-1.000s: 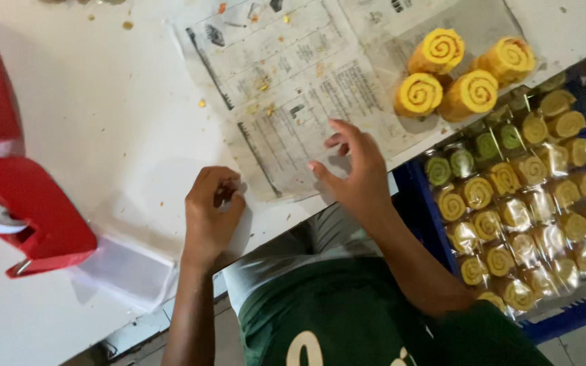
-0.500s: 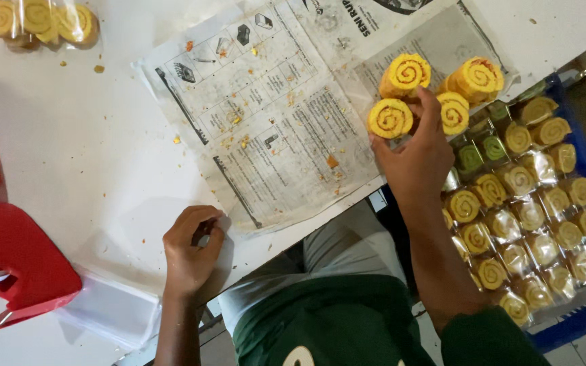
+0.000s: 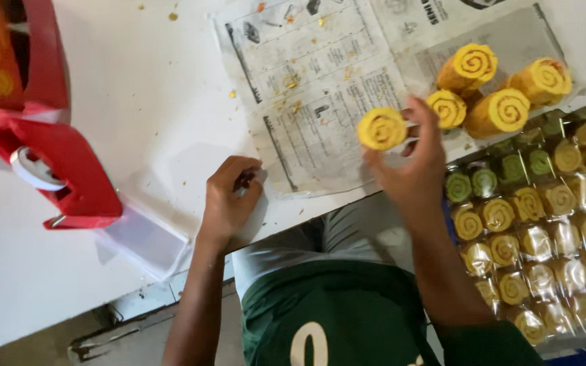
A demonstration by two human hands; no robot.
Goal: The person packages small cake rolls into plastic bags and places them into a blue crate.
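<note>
My right hand (image 3: 412,159) holds a short yellow roll cake (image 3: 381,128) with a spiral end, lifted just above the newspaper (image 3: 320,88). To its right, several more yellow spiral rolls (image 3: 500,112) lie on the paper's far corner. My left hand (image 3: 228,200) rests closed on the white table (image 3: 137,122) at the newspaper's near left corner, gripping a small dark object (image 3: 244,181) that is mostly hidden by the fingers.
A red tape dispenser (image 3: 62,169) sits at the left, with a clear plastic piece (image 3: 140,237) beside it. A blue crate (image 3: 544,224) of wrapped yellow and green rolls stands at the right, below table level. Crumbs dot the table.
My right hand has picked one yellow roll out of the group and drawn it left and toward me. The left hand has stayed closed at the table's edge.
</note>
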